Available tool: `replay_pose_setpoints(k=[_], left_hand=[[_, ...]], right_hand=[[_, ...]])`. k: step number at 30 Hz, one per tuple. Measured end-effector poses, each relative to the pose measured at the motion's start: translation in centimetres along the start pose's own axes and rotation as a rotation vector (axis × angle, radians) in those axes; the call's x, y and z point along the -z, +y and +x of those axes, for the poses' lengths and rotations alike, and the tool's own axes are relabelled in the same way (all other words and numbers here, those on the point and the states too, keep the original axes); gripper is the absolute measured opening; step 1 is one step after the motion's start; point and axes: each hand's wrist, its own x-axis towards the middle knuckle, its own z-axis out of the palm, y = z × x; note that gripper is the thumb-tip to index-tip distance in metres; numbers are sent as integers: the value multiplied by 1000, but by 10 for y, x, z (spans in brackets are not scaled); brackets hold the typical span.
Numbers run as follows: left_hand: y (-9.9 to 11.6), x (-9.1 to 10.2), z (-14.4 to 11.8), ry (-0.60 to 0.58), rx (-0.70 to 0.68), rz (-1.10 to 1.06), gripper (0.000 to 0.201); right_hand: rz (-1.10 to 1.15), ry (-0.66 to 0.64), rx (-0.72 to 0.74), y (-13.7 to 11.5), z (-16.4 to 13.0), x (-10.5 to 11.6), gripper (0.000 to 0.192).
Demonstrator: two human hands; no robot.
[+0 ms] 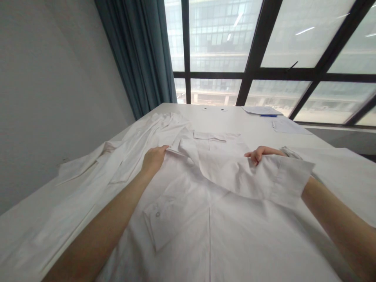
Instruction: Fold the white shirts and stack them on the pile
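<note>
Daylight from a wall of dark-framed windows (264, 58), w/ a teal curtain (141, 55) drawn to one side, falls on a long white tabletop (223, 113) where a white shirt (211, 219) lies spread flat, back side up, collar end toward the glass. Both of the person's bare forearms reach fwd over the cloth. The left hand (154, 158) lies palm down near the shirt's shoulder, fingers closed together and thumb tucked, pinching or pressing the edge of a fold there; whether it truly grips fabric or just pins it can't be told from this angle. The right hand (260, 153) is curled shut on the sleeve (264, 176), fingertips hooked over its top edge, so the sleeve drapes across the shirt's back like a flap, cuff end hanging toward the right. That raised hold seems to keep the sleeve taut and off the body while the left side is anchored. A second sleeve w/ a buttoned cuff (157, 219) rests folded in on the shirt, nearer the camera. Another white garment (117, 156) lies rumpled to the left, touching the shirt. Papers (289, 126) and a blue pen (268, 115) sit well apart at the far end, near the window.
</note>
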Motion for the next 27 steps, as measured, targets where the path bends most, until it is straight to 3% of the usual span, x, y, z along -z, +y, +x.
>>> replay_pose_setpoints(k=[4,6,8,11,16,19,24,27], left_hand=[[-1,0,0,44,45,-21,39],[0,0,1,48,34,-31,38],[0,0,2,47,16,-41,38],[2,0,2,49,-8,-51,38],[5,1,2,98,-77,-75,43],[7,2,2,109,-153,-105,44],[6,0,3,49,-265,-146,35],[4,-2,4,55,-256,-149,33]], right_hand=[[-42,-215,-241,17,-7,24,41],[-130,-209,-283,21,-8,28,40],[-277,-107,-284,20,-6,27,41],[-496,5,-238,9,-2,15,42],[-875,-204,-18,-7,-12,-26,23],[-1083,-222,33,-4,-22,-47,13],[-1229,-157,106,5,-21,-60,4],[-1268,-138,136,6,-16,-62,12]])
